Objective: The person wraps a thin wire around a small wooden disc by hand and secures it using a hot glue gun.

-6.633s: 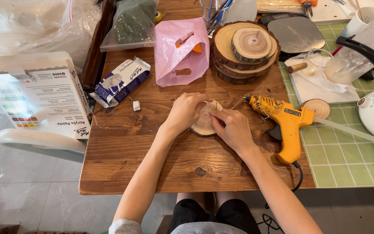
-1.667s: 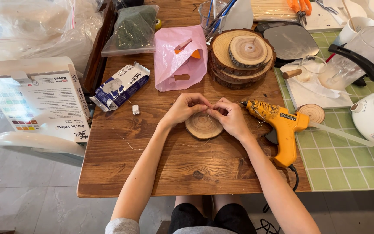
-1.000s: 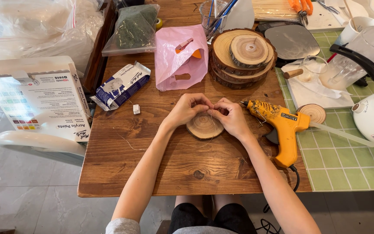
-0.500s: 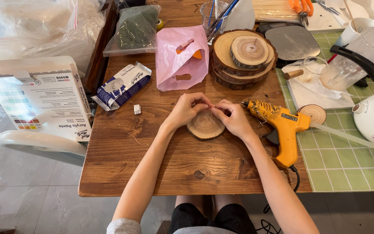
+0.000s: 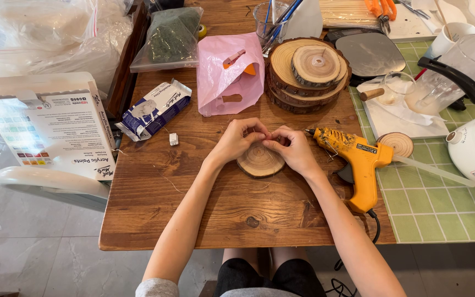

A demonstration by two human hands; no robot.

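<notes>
Landmark: the round wood slice (image 5: 260, 161), lying flat on the brown wooden surface (image 5: 237, 209).
Left hand (image 5: 238, 140): over the slice's far-left edge, fingers curled, thumb and forefinger pinched together on something thin; a fine thread is the likely thing, but it is too small to tell.
Right hand (image 5: 293, 149): over the slice's far-right edge, fingertips pinched and meeting the left hand's just above the far rim.
Handling of the slice: judged stiff, light and rough-barked, not fragile; best taken by the bark edge with thumb and fingers on opposite sides.
Right of the slice: a yellow glue gun (image 5: 358, 159), near the right hand but not touching it.
Beyond the slice: a stack of larger wood slices (image 5: 306, 69) and a pink plastic bag (image 5: 229, 71).
Left of the slice: a blue-and-white packet (image 5: 155, 109), well apart.
</notes>
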